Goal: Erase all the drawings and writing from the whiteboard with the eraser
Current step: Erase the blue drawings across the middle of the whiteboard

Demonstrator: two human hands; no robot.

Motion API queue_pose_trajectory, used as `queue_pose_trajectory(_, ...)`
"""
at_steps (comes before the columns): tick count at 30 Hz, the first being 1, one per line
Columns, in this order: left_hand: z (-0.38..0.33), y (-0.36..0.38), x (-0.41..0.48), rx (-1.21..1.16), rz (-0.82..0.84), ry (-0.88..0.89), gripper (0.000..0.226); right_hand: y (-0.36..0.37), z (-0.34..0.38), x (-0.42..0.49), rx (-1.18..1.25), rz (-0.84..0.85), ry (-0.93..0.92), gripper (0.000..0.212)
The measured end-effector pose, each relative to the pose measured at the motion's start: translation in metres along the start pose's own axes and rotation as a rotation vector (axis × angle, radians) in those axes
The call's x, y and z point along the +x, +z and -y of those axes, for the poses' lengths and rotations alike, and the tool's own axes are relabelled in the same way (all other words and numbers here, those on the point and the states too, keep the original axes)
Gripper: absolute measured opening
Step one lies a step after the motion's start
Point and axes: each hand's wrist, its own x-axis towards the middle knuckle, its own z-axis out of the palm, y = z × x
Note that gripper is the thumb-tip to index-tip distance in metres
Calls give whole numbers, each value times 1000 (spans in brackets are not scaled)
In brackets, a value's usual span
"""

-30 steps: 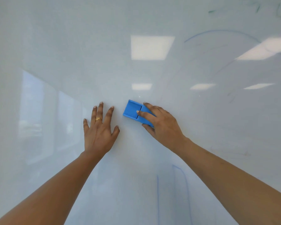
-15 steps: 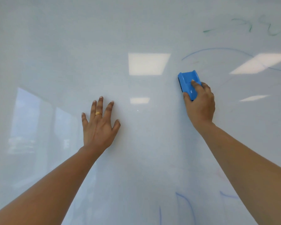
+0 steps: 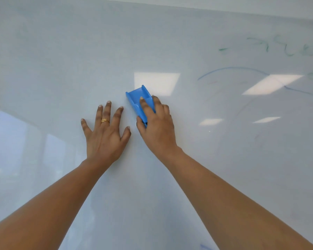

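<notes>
Eraser [image 3: 136, 98], blue, lies pressed to the whiteboard [image 3: 61, 60] near its middle, my right hand [image 3: 157, 129] curled over its back in a closed grip so the pad bears flat. My left hand [image 3: 105, 138] rests just beside it, fingers [image 3: 107, 110] spread and holding nothing, as a brace, I judge. The glossy surface mirrors ceiling lights [image 3: 156, 83] and windows [image 3: 16, 141], and green scribbles [image 3: 286, 52] and a blue arc [image 3: 231, 68] sit unerased at upper right.

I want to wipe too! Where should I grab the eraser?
Grab the eraser by its long raised edges, coming from its open back, as the right hand does: thumb one side, fingers across. Its wiping side lies flat on the whiteboard.
</notes>
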Motion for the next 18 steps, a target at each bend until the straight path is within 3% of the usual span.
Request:
queue_pose_trajectory(5,-4,3,17,17,-26,21,70,-12,-30,23,-43,30,52,51)
queue_pose_trajectory(14,-26,16,31,36,-77,17,74,-69,-136,10,-85,-201,514,52)
queue_pose_trajectory(18,-28,20,30,89,-90,25,80,-78,-150,0,-107,-249,627,51)
